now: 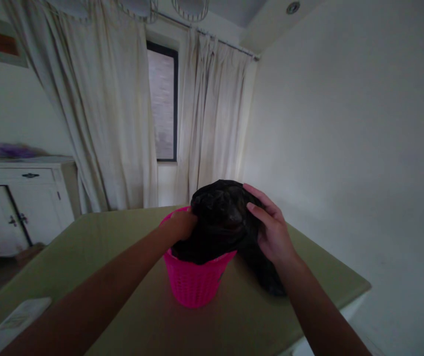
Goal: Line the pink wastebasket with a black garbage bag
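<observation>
The black bag point(212, 242) hides the fingertips of the left hand point(181, 223) and part of the pink basket point(194, 283).

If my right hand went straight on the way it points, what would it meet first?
Most likely the black plastic bag; your right hand seems to be touching its side, though depth is hard to judge.

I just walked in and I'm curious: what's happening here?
A person is handling a black bag at a pink basket on a green table. The left hand is at the basket's rim, partly hidden; the right hand is on the bag's other side. The bag partly covers the basket's opening and trails down to its right.
</observation>
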Demonstrator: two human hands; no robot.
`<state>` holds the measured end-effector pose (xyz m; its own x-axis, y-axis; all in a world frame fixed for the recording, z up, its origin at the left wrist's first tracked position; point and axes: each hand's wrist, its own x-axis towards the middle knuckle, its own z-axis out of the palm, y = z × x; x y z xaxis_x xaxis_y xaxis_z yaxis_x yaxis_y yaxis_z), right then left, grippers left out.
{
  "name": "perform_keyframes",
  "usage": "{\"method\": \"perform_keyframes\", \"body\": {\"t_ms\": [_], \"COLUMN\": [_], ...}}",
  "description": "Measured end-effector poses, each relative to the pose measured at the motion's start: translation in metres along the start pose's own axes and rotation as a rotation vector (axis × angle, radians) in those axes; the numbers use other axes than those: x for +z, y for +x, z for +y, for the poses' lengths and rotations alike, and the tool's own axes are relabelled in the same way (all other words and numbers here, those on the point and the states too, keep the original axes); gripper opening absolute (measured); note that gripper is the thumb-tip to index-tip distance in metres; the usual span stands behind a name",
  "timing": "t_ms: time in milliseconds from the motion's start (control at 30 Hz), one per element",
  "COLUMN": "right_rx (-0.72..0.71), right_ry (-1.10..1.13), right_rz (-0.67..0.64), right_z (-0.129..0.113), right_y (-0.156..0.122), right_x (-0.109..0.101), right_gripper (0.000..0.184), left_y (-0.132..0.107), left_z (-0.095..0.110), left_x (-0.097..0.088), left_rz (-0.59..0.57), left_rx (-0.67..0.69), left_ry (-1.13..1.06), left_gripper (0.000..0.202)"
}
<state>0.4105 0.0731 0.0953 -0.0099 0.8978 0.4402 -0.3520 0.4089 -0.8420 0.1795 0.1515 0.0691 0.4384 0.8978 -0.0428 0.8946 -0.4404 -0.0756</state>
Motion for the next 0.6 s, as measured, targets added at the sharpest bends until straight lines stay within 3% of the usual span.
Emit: {"method": "perform_keyframes", "body": {"t_ms": [67,167,267,367,467,600], "right_rx": [0.063,0.255,0.385,0.399,0.398,0.302], "right_ry": [-0.065,-0.066,-0.018,-0.074,-0.270,-0.632], "right_rz": [0.074,0.114,0.117,0.098,0.021,-0.009], "right_z": [0.003,0.016,0.031,0.044,0.056,0.074], "right_y": [0.004,0.005,-0.003,-0.014,-0.021,-0.011], "right_x": [-0.020,-0.051,-0.070,-0.079,-0.086,-0.097], "right_gripper": [0.054,0.049,0.048,0.047,0.046,0.051], "left_y": [-0.008,-0.029,-0.057,-0.085,-0.101,-0.091], "left_z": [-0.020,-0.045,-0.061,-0.069,-0.074,-0.076], "left_x": [-0.013,-0.028,-0.030,-0.012,0.024,0.074], "left_rz": [0.036,0.171,0.270,0.321,0.376,0.530], "left_rx": [0.092,0.147,-0.014,-0.238,-0.374,-0.471], "left_ry": [-0.170,-0.671,-1.235,-1.587,-1.584,-1.341], "left_gripper": [0.048,0.038,0.044,0.059,0.058,0.054]}}
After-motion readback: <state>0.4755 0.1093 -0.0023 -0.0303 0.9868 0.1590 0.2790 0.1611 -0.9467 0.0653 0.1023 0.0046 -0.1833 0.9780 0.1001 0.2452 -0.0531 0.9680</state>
